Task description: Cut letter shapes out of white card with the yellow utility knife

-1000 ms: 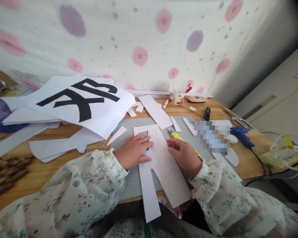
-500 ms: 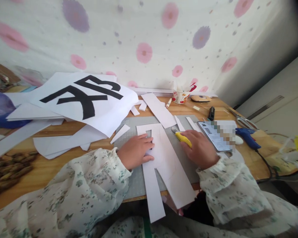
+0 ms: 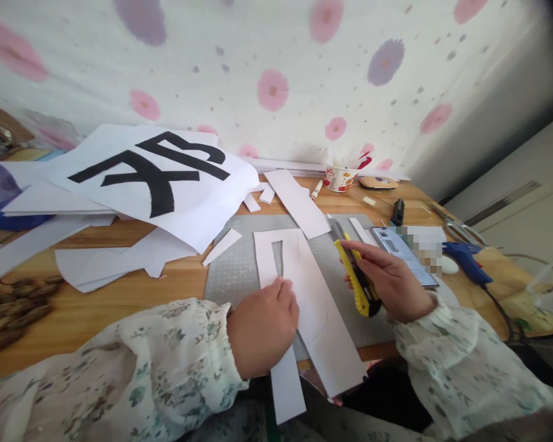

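A white board piece [image 3: 320, 307], cut with two legs and a narrow slot near its top, lies over a grey cutting mat [image 3: 219, 270] and past the desk's front edge. My left hand [image 3: 265, 325] rests on its left leg below the slot, fingers bent and pressed together; whether they pinch the board is hidden. Raised over the mat's right part, my right hand [image 3: 394, 279] grips a yellow and black utility knife [image 3: 357, 276], its blade end pointing up and away to the left.
Paper with black shapes [image 3: 152, 178] lies at the back left. White offcuts [image 3: 298, 202] and a paper cup [image 3: 341, 178] are behind the mat. A phone [image 3: 403, 252], scissors [image 3: 463, 233] and a blue glue gun [image 3: 467, 261] sit at the right.
My left hand has slid down the board from the slot, its fingers now drawn together. My right hand has lifted the knife off the mat and turned it upward. The view has shifted slightly.
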Tool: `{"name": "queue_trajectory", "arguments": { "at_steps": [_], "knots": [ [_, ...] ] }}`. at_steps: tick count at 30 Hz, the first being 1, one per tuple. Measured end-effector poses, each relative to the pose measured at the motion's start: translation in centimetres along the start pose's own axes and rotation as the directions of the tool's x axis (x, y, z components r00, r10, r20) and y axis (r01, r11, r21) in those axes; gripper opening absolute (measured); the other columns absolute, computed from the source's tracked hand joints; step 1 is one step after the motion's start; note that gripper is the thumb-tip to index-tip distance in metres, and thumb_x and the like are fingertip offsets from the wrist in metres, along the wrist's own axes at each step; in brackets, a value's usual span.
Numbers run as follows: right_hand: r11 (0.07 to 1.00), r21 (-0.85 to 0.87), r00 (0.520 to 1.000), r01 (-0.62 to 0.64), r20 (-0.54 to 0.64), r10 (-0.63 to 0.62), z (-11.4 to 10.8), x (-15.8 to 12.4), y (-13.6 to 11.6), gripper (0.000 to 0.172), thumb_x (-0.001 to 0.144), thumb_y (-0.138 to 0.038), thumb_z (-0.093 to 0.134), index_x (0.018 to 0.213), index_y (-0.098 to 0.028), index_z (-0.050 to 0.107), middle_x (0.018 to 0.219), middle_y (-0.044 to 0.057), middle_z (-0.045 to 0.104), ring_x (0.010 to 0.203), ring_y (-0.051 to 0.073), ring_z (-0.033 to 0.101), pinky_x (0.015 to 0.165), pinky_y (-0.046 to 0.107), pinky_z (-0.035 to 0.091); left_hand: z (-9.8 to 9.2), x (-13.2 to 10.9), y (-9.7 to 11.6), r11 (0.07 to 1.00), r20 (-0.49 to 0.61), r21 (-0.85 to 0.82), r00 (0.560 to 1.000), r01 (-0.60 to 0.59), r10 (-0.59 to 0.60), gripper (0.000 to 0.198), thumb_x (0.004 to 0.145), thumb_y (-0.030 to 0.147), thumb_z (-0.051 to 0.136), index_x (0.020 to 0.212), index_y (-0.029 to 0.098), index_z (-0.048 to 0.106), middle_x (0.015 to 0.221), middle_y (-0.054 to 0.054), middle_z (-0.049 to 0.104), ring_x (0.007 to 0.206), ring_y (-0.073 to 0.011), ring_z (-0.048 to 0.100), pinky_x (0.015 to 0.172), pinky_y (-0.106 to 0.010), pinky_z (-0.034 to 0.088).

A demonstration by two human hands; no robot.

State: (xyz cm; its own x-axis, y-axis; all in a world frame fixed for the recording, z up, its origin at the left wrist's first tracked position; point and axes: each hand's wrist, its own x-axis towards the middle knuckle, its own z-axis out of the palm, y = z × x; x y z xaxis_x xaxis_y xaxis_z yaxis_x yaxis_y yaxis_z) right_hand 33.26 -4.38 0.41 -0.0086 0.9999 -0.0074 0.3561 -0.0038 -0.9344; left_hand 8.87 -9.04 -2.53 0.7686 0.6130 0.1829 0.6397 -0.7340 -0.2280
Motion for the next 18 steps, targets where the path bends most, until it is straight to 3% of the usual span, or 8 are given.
{"name": "queue_trajectory", "arguments": {
  "at_steps": [2, 5, 8, 13, 16, 18],
  "knots": [
    [0.94, 0.3, 0.987, -0.161, 0.063, 0.149, 0.7, -0.5, -0.8, 0.034, 0.08, -0.039, 0.064, 0.109, -0.023, 0.07, 0.085, 0.004, 0.073, 0.063, 0.02, 0.069, 0.059, 0.033, 0.056, 0.0, 0.0, 0.3, 1.0, -0.023, 0.014, 1.0, -0.009, 0.009, 0.034, 0.087, 0.009, 0.051, 0.116, -0.004, 0.064, 0.123, -0.032, 0.063, 0.113, -0.0401, 0.064, 0.081, -0.048, 0.059],
    [0.835, 0.476, 0.96, -0.277, 0.18, 0.216, 1.6, -1.1, -1.5, 0.032, 0.076, -0.035, 0.065, 0.104, -0.02, 0.07, 0.083, 0.006, 0.075, 0.064, 0.02, 0.071, 0.064, 0.034, 0.057, -0.2, 0.1, 0.6, 1.0, -0.01, 0.006, 1.0, -0.021, 0.021, 0.037, 0.083, 0.004, 0.05, 0.117, -0.007, 0.063, 0.122, -0.036, 0.062, 0.108, -0.0433, 0.065, 0.069, -0.048, 0.06],
    [0.829, 0.485, 0.957, -0.28, 0.206, 0.203, 1.8, -1.6, -1.8, 0.036, 0.077, -0.036, 0.053, 0.105, -0.021, 0.07, 0.084, 0.009, 0.076, 0.071, 0.023, 0.072, 0.065, 0.036, 0.057, -0.4, 0.0, 0.4, 1.0, -0.006, -0.007, 1.0, -0.018, 0.018, 0.039, 0.084, 0.005, 0.05, 0.119, -0.006, 0.062, 0.122, -0.036, 0.062, 0.108, -0.0429, 0.065, 0.063, -0.045, 0.061],
    [0.884, 0.405, 0.971, -0.233, 0.15, 0.187, 2.2, -1.8, -2.0, 0.052, 0.073, -0.031, 0.047, 0.122, -0.025, 0.063, 0.109, 0.01, 0.075, 0.091, 0.025, 0.073, 0.062, 0.032, 0.057, -0.4, -0.2, -0.1, 0.998, -0.024, -0.01, 0.998, -0.066, 0.066, 0.038, 0.08, 0.001, 0.048, 0.114, -0.003, 0.066, 0.117, -0.033, 0.065, 0.104, -0.0397, 0.068, 0.059, -0.041, 0.062],
    [0.816, 0.503, 0.957, -0.285, 0.2, 0.211, 3.0, -1.6, -1.7, 0.056, 0.069, -0.024, 0.052, 0.123, -0.027, 0.064, 0.114, 0.007, 0.074, 0.094, 0.023, 0.073, 0.062, 0.028, 0.056, -0.6, -0.2, -0.2, 0.997, -0.048, -0.034, 0.997, -0.063, 0.062, 0.038, 0.08, 0.0, 0.046, 0.111, -0.003, 0.067, 0.114, -0.033, 0.067, 0.101, -0.0395, 0.069, 0.058, -0.042, 0.062],
    [0.754, 0.57, 0.944, -0.326, 0.239, 0.228, 3.6, -1.4, -1.4, 0.049, 0.068, -0.022, 0.058, 0.115, -0.029, 0.068, 0.11, 0.006, 0.076, 0.092, 0.021, 0.073, 0.062, 0.025, 0.055, -0.7, -0.2, -0.2, 0.997, -0.057, -0.05, 0.996, -0.064, 0.061, 0.036, 0.08, 0.0, 0.047, 0.109, -0.003, 0.068, 0.112, -0.033, 0.067, 0.1, -0.0393, 0.069, 0.06, -0.042, 0.062]
  ]
}}
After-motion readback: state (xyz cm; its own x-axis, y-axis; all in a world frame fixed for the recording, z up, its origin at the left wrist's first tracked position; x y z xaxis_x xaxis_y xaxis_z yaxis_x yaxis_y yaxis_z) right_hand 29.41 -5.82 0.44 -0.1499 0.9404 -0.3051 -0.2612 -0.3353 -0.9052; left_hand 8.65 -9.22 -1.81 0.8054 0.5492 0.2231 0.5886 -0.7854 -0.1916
